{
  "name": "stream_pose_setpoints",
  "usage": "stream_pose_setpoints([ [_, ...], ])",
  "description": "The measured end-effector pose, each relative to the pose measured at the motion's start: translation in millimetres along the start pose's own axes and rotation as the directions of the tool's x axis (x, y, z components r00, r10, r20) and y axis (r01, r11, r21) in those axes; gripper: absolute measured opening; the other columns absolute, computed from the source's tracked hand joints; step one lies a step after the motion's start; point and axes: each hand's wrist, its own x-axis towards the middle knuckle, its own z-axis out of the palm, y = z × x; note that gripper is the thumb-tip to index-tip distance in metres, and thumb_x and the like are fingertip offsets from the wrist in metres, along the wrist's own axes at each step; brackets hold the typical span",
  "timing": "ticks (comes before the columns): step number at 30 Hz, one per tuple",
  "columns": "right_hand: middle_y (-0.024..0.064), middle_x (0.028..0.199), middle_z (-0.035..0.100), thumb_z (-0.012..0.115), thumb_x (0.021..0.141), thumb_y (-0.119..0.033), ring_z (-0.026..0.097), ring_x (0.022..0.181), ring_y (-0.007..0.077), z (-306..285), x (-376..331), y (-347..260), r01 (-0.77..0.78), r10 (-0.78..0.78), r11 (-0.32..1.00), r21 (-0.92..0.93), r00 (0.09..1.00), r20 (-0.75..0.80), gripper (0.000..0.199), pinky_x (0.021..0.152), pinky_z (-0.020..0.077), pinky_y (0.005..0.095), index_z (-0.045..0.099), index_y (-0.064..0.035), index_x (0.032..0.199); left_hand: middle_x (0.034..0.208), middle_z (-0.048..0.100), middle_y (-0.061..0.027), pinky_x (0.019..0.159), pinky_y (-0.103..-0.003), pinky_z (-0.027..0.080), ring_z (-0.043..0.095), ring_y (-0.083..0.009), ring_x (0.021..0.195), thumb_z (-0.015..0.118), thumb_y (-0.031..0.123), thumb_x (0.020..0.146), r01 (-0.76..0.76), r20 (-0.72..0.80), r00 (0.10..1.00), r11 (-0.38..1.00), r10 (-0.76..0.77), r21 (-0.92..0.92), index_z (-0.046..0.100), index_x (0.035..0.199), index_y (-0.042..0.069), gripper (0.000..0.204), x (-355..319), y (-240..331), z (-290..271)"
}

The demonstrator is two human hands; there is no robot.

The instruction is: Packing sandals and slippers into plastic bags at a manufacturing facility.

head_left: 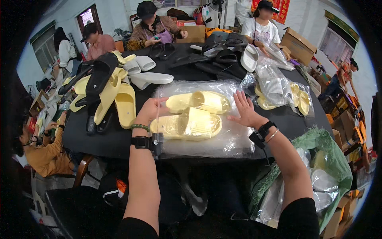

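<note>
A pair of pale yellow slide slippers [203, 121] lies side by side on a stack of clear plastic bags [234, 145] in front of me; film seems to cover them. At the left ends of the slippers, my left hand [149, 111] is closed on the edge of the clear bag, its fingertips partly hidden by the film. My right hand [248, 112] rests at the right side of the bag, fingers spread, holding nothing. Both wrists carry black strapped devices.
Loose yellow and black slippers [126, 104] are piled left, with white slippers [151, 77] beyond. Black slippers [227, 55] lie at the back; bagged pairs [274, 85] at the right. A green woven sack [336, 153] holds bagged slippers. Several people sit around the black table [95, 141].
</note>
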Motion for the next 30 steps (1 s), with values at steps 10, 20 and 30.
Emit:
stream_pose_setpoints([
  [10,0.0219,0.159,-0.005,0.079,0.047,-0.075,-0.010,0.148,0.0337,6.6,-6.7,-4.5,0.058,-0.042,0.998,-0.033,0.931,0.362,0.155,0.117,0.0050,0.0519,-0.009,-0.0007,0.151,0.141,0.047,-0.0150,0.103,-0.035,0.039,0.050,-0.0240,0.122,0.076,0.025,0.081,-0.299,-0.079,0.946,0.941,0.314,0.160,0.024,0.153,0.015,0.089,25.8,-10.5,10.5],
  [20,0.0229,0.159,-0.004,0.076,0.044,-0.079,-0.008,0.148,0.0346,15.9,-2.7,-5.0,0.068,-0.058,0.998,-0.018,0.941,0.333,0.157,0.117,0.0048,0.0502,-0.008,0.0009,0.151,0.119,0.061,-0.0195,0.081,-0.042,0.053,0.063,-0.0333,0.101,0.065,0.040,0.086,0.119,-0.195,0.981,0.816,-0.007,0.566,0.052,0.133,0.013,0.056,41.7,-30.9,-2.4],
  [30,0.0231,0.159,-0.003,0.078,0.042,-0.078,-0.007,0.148,0.0358,10.7,-9.3,-1.3,0.055,-0.054,0.998,0.007,0.946,0.321,0.159,0.117,0.0049,0.0508,-0.006,0.0022,0.151,0.135,0.054,-0.0158,0.104,-0.038,0.042,0.053,-0.0298,0.124,0.056,0.029,0.095,-0.667,0.404,0.736,0.681,0.543,0.302,0.052,0.134,0.008,0.045,35.6,25.5,17.5],
])
